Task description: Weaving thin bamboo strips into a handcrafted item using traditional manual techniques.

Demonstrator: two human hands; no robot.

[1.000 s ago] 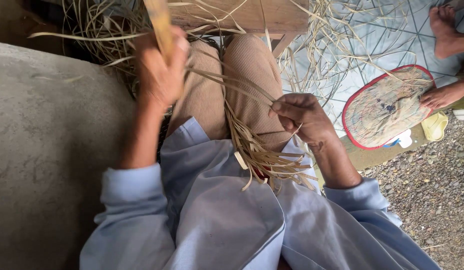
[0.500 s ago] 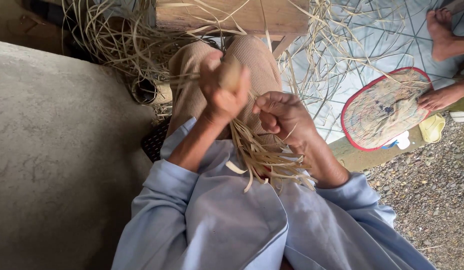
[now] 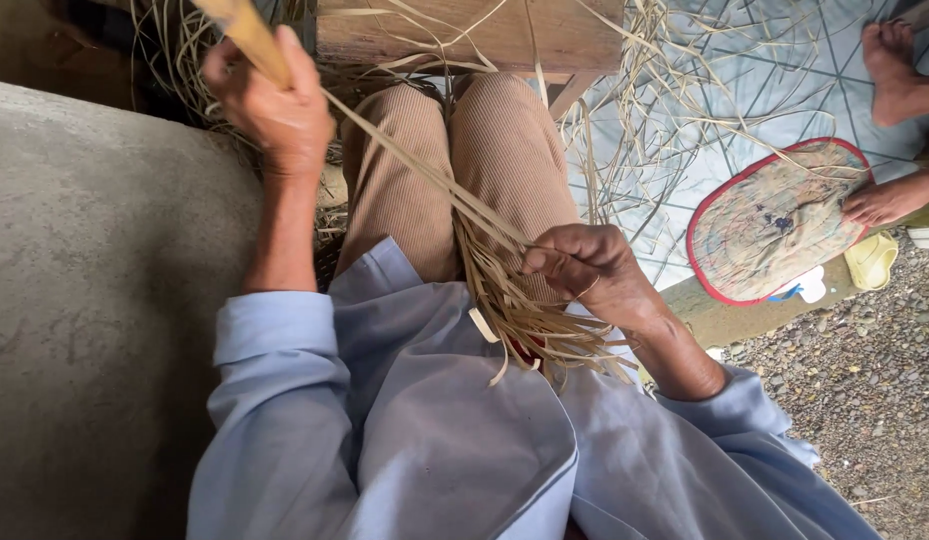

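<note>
Left hand [image 3: 274, 105] clenched round a stick [image 3: 249, 35]; right hand [image 3: 584, 270] pinching straw strips [image 3: 434, 180].

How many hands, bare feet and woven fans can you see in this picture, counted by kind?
Hands: 3, the person's left hand, right hand, and another person's hand on the fan.
Bare feet: 1, another person's foot.
Woven fans: 1, the red-edged fan.
Total: 5

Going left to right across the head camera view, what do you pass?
Concrete slab → left hand gripping a wooden tool → straw strips → right hand → red-rimmed fan → another person's hand.
</note>
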